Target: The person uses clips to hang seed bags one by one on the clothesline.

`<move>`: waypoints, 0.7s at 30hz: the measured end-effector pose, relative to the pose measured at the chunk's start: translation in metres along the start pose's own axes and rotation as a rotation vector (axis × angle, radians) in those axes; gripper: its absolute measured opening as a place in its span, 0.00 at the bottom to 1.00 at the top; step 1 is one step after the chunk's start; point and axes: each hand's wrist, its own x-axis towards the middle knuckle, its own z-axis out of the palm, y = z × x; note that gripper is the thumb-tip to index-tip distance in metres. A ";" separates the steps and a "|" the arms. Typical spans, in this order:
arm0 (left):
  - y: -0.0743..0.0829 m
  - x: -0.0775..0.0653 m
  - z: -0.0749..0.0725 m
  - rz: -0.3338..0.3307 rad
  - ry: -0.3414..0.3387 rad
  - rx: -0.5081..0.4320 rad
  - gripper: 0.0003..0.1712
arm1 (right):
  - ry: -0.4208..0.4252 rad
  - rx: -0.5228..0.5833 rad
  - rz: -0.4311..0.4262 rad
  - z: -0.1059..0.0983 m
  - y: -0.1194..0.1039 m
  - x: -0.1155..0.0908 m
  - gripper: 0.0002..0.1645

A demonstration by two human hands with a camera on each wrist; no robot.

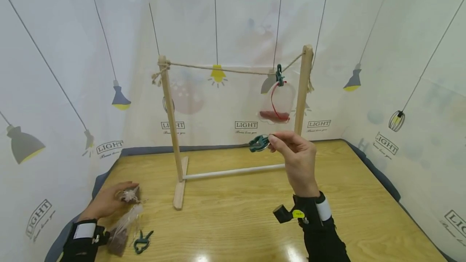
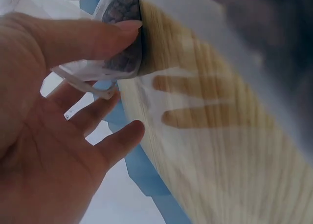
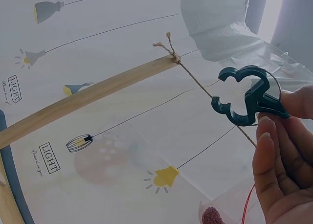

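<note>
My right hand (image 1: 299, 159) pinches the handles of a dark green spring clip (image 1: 257, 144) in front of the rope. In the right wrist view that clip's jaws stand apart, with no cloth or rope between them. At the lower left, my left hand (image 1: 103, 202) holds a sheer drawstring pouch (image 2: 122, 11) of small dark beads between thumb and fingers. Close beside it lies a second sheer pouch (image 1: 118, 241) with dark contents. Another green clip (image 1: 143, 242) rests on the table to its right. A pouch with reddish contents (image 1: 274, 115) hangs from the rope by a green clip (image 1: 279, 75).
A wooden frame has two posts, the left (image 1: 171, 124) and the right (image 1: 303, 92), joined below by a white rod (image 1: 234, 171). A twine rope (image 1: 225, 70) sags between their tops. Printed sheeting (image 1: 233, 19) surrounds the wooden table (image 1: 225, 213).
</note>
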 end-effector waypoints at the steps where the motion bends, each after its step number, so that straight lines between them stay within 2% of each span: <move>1: 0.000 0.001 0.000 -0.019 -0.006 0.014 0.38 | -0.001 0.000 0.001 0.000 0.000 0.000 0.03; 6: 0.002 0.005 -0.002 -0.085 -0.031 0.001 0.32 | -0.008 0.004 0.003 -0.001 0.002 0.001 0.03; 9: 0.003 0.006 -0.002 -0.087 -0.036 -0.008 0.29 | -0.007 0.003 0.003 -0.001 0.003 0.001 0.04; 12: 0.004 0.006 -0.003 -0.062 -0.026 0.004 0.29 | -0.007 -0.001 0.002 -0.002 0.004 0.001 0.04; 14: 0.006 0.006 -0.004 -0.060 -0.003 0.004 0.23 | -0.008 -0.003 0.001 -0.002 0.004 0.001 0.03; 17: 0.010 0.005 -0.008 -0.082 0.018 -0.019 0.09 | -0.010 -0.004 0.001 -0.001 0.004 0.001 0.03; 19: 0.012 0.005 -0.010 -0.097 0.040 -0.039 0.09 | -0.011 -0.005 0.002 -0.001 0.004 0.001 0.03; 21: 0.013 0.005 -0.011 -0.092 0.029 -0.062 0.10 | -0.011 -0.005 0.001 -0.001 0.004 0.002 0.03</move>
